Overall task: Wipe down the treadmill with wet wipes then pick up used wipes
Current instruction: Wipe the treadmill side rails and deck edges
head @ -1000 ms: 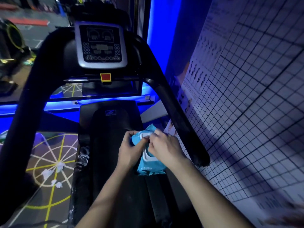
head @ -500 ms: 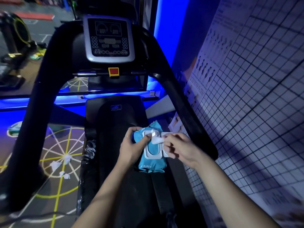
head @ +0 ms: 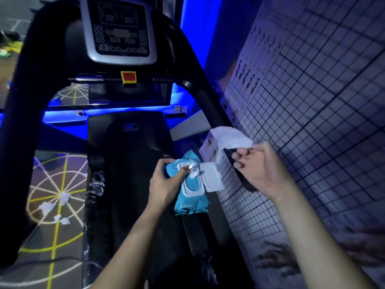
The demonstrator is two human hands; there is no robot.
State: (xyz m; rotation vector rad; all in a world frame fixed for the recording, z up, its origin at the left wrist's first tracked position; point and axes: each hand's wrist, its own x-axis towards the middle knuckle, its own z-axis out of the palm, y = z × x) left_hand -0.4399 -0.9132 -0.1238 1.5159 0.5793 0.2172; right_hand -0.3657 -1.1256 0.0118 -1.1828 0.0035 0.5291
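A black treadmill (head: 133,163) fills the middle of the view, its grey console (head: 118,32) at the top. Above the belt my left hand (head: 164,184) grips a blue pack of wet wipes (head: 191,201), thumb pressed by the opening; the white lid (head: 210,179) is flipped open to the right. A tuft of wipe (head: 194,170) sticks out of the opening. My right hand (head: 258,167) pinches a white wet wipe (head: 229,138), free of the pack, beside the treadmill's right handrail (head: 206,101).
Several crumpled used wipes (head: 54,205) lie on the floor left of the treadmill, on yellow and white line markings. A white board with a black grid (head: 312,122) stands close on the right. Blue light glows behind the treadmill's front.
My right hand has pulled a wipe out of the pack and moved up and to the right with it. The left hand keeps holding the pack.
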